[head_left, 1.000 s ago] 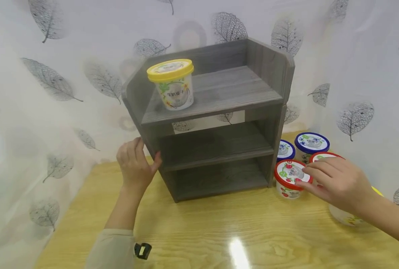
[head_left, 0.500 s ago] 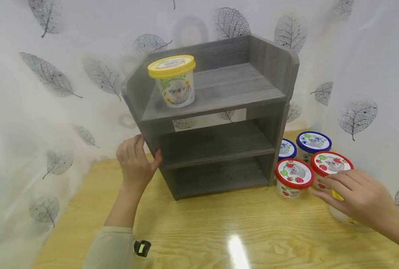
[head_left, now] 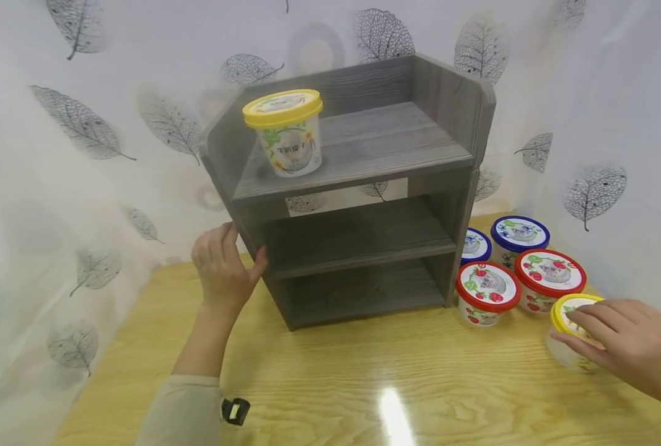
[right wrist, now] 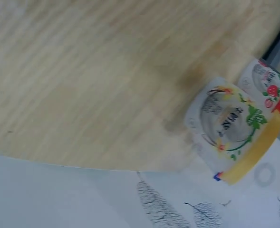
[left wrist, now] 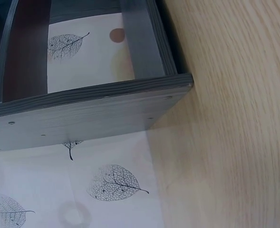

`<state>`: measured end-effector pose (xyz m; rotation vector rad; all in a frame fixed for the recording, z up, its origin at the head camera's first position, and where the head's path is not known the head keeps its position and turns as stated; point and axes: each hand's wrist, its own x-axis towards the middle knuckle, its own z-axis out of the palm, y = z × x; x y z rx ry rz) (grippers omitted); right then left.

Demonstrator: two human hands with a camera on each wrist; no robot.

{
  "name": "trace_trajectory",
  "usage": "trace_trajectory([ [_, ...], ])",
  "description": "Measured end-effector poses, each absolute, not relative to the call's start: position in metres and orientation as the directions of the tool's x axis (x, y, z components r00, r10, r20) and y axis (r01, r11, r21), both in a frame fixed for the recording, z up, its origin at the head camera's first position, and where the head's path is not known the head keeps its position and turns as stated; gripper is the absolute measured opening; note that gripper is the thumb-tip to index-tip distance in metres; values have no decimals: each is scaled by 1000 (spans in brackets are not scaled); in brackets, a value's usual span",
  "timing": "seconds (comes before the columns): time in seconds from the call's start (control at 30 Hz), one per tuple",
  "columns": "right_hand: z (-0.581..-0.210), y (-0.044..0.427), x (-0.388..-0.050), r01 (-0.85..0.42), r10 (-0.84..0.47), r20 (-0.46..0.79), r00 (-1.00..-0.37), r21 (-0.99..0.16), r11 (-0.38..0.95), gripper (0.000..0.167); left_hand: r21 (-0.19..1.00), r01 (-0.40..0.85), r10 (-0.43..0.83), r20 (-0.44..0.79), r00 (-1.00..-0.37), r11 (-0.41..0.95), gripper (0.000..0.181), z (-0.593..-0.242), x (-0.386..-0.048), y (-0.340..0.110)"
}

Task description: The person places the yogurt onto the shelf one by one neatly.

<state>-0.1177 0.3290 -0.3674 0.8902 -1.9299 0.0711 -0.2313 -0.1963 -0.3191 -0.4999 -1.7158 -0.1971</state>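
A small grey wooden shelf unit [head_left: 352, 229] stands on the table. My left hand [head_left: 224, 266] holds its left side panel [left wrist: 97, 111], thumb at the front edge and fingers on the outer face. On the top shelf, at the left, sits a tub with a yellow lid [head_left: 285, 133]. To the right my right hand [head_left: 631, 341] hovers at another yellow-lidded tub [head_left: 575, 316], fingers loosely bent and partly covering it; contact cannot be told. That tub [right wrist: 227, 123] also shows in the right wrist view, printed with yellow flowers.
Two red-lidded tubs [head_left: 487, 288] and two blue-lidded tubs [head_left: 520, 233] stand right of the shelf unit. A leaf-patterned sheet [head_left: 101, 204] hangs behind and at the sides. The wooden table [head_left: 336, 378] extends in front, with a small black object [head_left: 235, 411] near my left sleeve.
My right hand has moved right and down, from over the red-lidded tubs to the yellow-lidded tub. My left hand stays on the shelf unit. The view has shifted slightly.
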Motion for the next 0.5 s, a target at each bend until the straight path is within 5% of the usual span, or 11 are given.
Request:
trace_trajectory([
  [0.5,-399,362,-110,-595,-561,772,-300,308,742,66,-116,441,186,975,-119,890,49,-322,-233,-194],
])
